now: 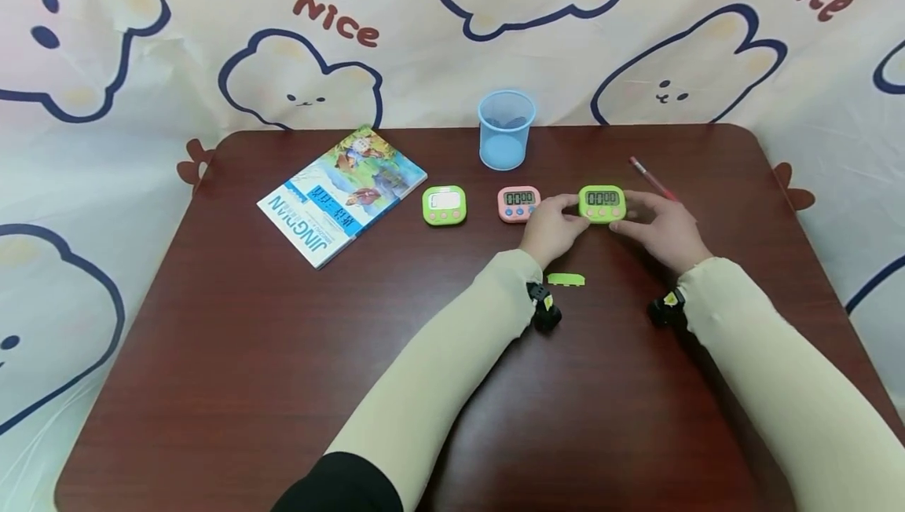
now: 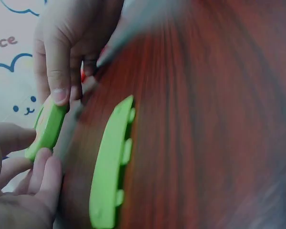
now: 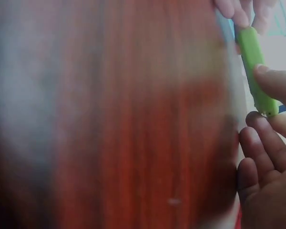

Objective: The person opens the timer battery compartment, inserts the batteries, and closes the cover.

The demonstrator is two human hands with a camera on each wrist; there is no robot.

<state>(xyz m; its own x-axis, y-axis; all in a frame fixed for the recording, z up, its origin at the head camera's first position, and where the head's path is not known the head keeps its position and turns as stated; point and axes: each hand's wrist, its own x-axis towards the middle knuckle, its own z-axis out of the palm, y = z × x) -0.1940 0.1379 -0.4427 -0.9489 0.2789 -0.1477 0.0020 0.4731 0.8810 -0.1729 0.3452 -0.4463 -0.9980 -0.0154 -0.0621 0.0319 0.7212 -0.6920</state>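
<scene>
A green digital timer [image 1: 602, 205] with a dark-digit screen faces up between my two hands. My left hand [image 1: 550, 231] pinches its left edge with thumb and fingers. From the opposite side my right hand [image 1: 663, 229] grips the right edge, as the timer's green side [image 3: 257, 71] shows in the right wrist view. Nearer to me on the table lies a narrow green battery cover [image 1: 566, 279], its small tabs visible along one edge of the cover [image 2: 109, 167] in the left wrist view. Just left of my left hand sits a pink timer [image 1: 518, 204], partly behind the fingers.
Farther left is another green timer [image 1: 444, 206] with a blank white screen. A book [image 1: 342, 196] lies slanted at the back left, and a blue cup [image 1: 504, 131] stands near the rear edge. A pencil [image 1: 652, 177] lies beyond my right hand on the brown table [image 1: 283, 386].
</scene>
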